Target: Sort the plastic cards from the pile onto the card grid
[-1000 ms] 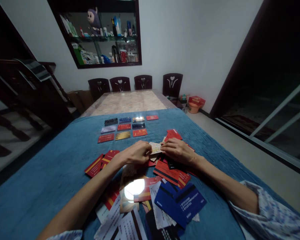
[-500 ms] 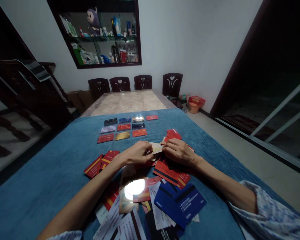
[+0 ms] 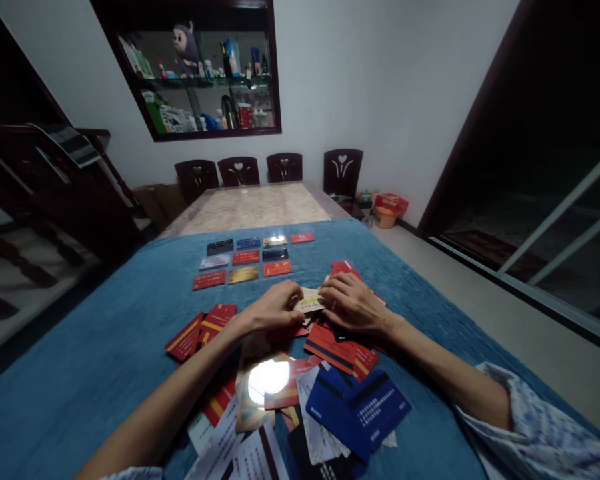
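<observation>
Between my two hands is a pale cream card point(image 3: 310, 301) with gold printing. My left hand point(image 3: 276, 308) pinches its left end between thumb and fingers. At its right end, my right hand point(image 3: 353, 303) curls its fingers over the edge. Below and around them lies a loose heap of cards: an orange card with a dark stripe point(image 3: 330, 345), a blue card point(image 3: 379, 408), a white card point(image 3: 260, 453) and several more. Two red cards point(image 3: 218, 321) overlap to the left of my left forearm. Farther off, several cards lie in rows, among them a gold card point(image 3: 243, 274).
A blue cloth point(image 3: 110, 347) covers the near part of the table, with bare marbled tabletop point(image 3: 260, 203) beyond. Dark chairs point(image 3: 343, 170) stand at the far end. A railing point(image 3: 25, 200) is on the left, and an orange bucket point(image 3: 386, 217) sits on the floor at right.
The cream card has tilted and turned slightly between my hands, showing more of its gold printing. My right fingers have shifted a little along it. The laid-out rows are unchanged.
</observation>
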